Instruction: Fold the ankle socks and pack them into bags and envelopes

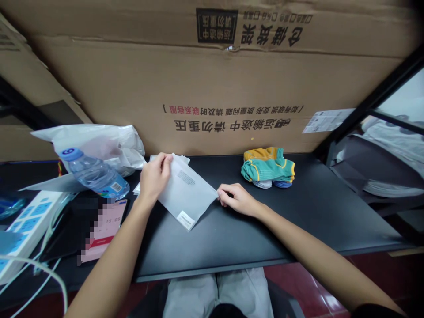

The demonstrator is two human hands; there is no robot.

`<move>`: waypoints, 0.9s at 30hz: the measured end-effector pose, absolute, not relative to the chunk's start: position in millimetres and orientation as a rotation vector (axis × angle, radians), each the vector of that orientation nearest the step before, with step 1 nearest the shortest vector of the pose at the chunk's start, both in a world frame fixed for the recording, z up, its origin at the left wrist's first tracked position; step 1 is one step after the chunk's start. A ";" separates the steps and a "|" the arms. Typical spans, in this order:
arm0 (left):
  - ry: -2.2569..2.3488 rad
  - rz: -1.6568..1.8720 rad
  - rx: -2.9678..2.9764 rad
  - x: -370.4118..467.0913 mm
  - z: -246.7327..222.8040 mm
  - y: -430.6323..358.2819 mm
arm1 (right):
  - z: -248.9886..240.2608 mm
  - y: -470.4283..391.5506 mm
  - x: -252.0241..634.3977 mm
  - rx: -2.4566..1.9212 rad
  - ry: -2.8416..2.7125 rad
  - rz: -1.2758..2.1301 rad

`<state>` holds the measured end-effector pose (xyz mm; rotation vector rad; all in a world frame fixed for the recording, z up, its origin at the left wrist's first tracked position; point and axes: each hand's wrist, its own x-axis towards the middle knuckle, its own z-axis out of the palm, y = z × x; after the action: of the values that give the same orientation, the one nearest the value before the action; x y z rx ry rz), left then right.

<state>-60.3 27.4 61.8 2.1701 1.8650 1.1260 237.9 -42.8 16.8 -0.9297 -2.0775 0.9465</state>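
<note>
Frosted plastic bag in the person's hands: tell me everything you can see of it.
The frosted plastic bag is whitish, translucent and looks flat. Small dark print sits near its upper edge, and a white label near the corner towards the person. It slants over the black tabletop; the left hand grips its far end, the right hand pinches its right corner. Whether its mouth is open is unclear.

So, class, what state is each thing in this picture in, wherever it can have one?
Frosted pouch: flat, held up; open or sealed, cannot tell
Left hand: closed on the pouch's upper edge
Right hand: pinching the pouch's right corner
Socks: piled together
Bottle: capped
Phone: screen lit
White plastic bag: crumpled
Cardboard: upright, its print upside down
</note>
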 end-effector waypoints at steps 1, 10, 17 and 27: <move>1.850 1.134 2.175 -60.6 60.0 28.4 | 16.6 -43.3 237.1 -0.925 -2.082 0.942; 1.347 1.165 2.546 -22.1 61.2 1.5 | 5.8 -43.5 227.5 -1.121 -1.869 0.818; 1.192 0.572 2.674 4.6 55.1 -20.6 | 11.7 -51.5 216.4 -0.979 -2.154 0.858; 1.508 0.361 2.628 -19.0 56.4 -0.6 | 7.0 -48.0 224.2 -0.952 -2.161 0.840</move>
<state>-19.0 -0.6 56.4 2.6281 1.5082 0.3614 224.2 -48.0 7.0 -0.9521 -2.1606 0.8402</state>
